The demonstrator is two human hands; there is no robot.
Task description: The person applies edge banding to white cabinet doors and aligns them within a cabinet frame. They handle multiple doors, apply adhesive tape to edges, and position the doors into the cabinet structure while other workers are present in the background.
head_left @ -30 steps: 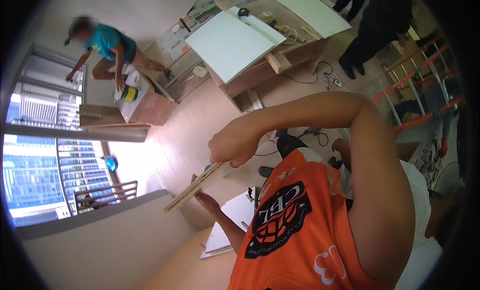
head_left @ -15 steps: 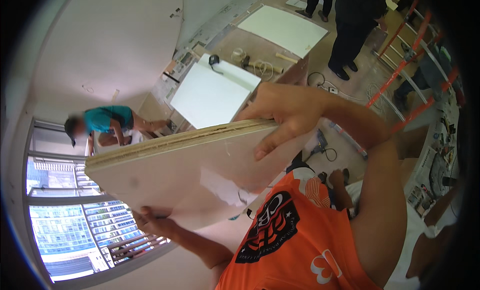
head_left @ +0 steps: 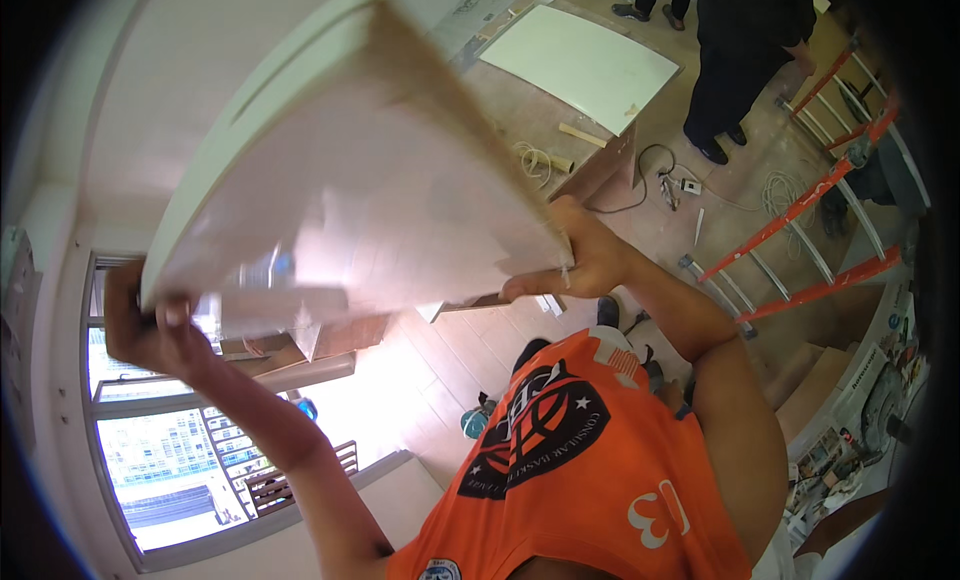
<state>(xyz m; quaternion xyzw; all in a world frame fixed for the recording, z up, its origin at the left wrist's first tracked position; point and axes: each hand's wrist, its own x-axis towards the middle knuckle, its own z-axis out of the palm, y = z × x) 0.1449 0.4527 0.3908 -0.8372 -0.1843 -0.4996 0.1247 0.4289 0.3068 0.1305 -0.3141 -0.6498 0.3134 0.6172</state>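
Note:
Both my hands hold up a wide wooden board (head_left: 350, 190) with a glossy whitish face. It is tilted, with a white edge along its upper left and a brown, rough-looking edge on its right side; motion blurs it in part. My left hand (head_left: 165, 325) is closed round the lower left corner, thumb on the near side. At the lower right corner, my right hand (head_left: 580, 260) grips the board, its thumb along the lower edge and its other fingers largely hidden.
Behind the board stands a worktable (head_left: 610, 165) bearing a white panel (head_left: 580, 65), a wooden strip and coiled cord. An orange ladder (head_left: 815, 195) is on the right, near cables (head_left: 785, 195) on the floor. A person in black (head_left: 740, 65) stands beyond. A window (head_left: 160, 480) is at lower left.
The board has swung upward and tilted, so its face now fills the upper left. My left hand has risen to its left corner. The board now blocks the crouching person from view.

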